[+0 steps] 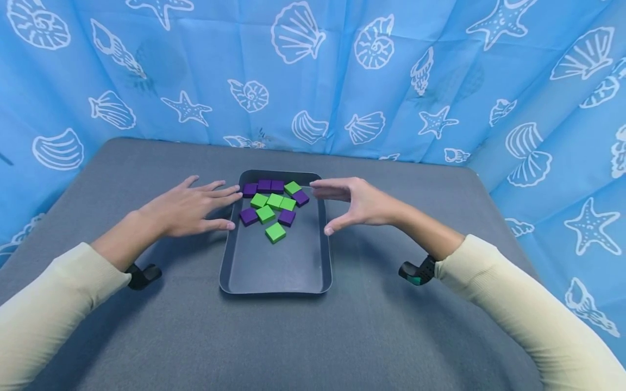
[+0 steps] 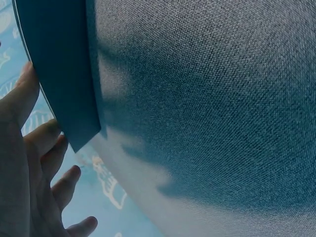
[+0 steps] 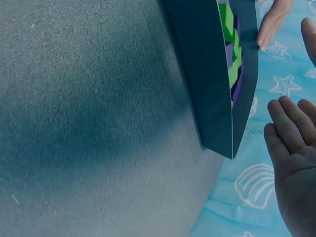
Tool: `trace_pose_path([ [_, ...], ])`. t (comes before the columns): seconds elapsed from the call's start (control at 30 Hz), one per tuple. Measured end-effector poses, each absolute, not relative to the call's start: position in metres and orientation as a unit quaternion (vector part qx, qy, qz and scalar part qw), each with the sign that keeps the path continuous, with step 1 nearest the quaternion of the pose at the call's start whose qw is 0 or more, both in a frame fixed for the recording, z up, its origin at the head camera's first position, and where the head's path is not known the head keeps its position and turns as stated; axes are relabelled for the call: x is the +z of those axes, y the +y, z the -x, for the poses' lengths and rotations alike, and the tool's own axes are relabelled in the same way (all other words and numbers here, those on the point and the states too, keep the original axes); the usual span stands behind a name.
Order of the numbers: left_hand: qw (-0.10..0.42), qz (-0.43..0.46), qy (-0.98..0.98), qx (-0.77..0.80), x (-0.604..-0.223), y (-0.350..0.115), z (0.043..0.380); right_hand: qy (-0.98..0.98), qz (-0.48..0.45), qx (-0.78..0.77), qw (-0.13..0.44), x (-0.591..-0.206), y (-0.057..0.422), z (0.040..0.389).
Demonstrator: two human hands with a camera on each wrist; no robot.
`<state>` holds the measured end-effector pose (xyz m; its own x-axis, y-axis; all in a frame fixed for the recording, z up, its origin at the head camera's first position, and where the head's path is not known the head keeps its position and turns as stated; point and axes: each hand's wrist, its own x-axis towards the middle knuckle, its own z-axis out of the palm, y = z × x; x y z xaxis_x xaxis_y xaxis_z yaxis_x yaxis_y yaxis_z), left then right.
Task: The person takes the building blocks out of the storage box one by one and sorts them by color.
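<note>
A dark rectangular tray lies on the grey cloth surface, with several green tiles and purple tiles scattered over its far half. At the tray's left rim is my left hand, fingers spread and nearly straight. The left wrist view has its fingertips at the rim of the tray wall; contact is hard to judge. My right hand hovers by the right rim, thumb apart from the fingers, holding nothing. In the right wrist view a gap separates that hand from the tray wall.
A blue curtain printed with white shells and starfish hangs behind and beside the table. Grey cloth covers the tabletop around the tray. Dark bands are on both wrists below the cream sleeves.
</note>
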<state>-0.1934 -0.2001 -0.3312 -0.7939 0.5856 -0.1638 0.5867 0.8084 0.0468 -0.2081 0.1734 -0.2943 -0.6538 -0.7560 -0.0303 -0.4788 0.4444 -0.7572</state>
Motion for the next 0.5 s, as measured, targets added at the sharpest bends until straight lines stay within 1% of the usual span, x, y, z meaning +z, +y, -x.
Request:
trace_pose_path([
  [0.23,0.101,-0.3,0.949,-0.007,-0.331,-0.199,0.193,0.791,0.382,-0.397,0.266,-0.3,0.162,0.212],
  [0.5,0.101,-0.296,0.95,-0.011,-0.328,-0.196,0.192,0.788,0.367,-0.368,0.331,-0.3,0.145,0.215],
])
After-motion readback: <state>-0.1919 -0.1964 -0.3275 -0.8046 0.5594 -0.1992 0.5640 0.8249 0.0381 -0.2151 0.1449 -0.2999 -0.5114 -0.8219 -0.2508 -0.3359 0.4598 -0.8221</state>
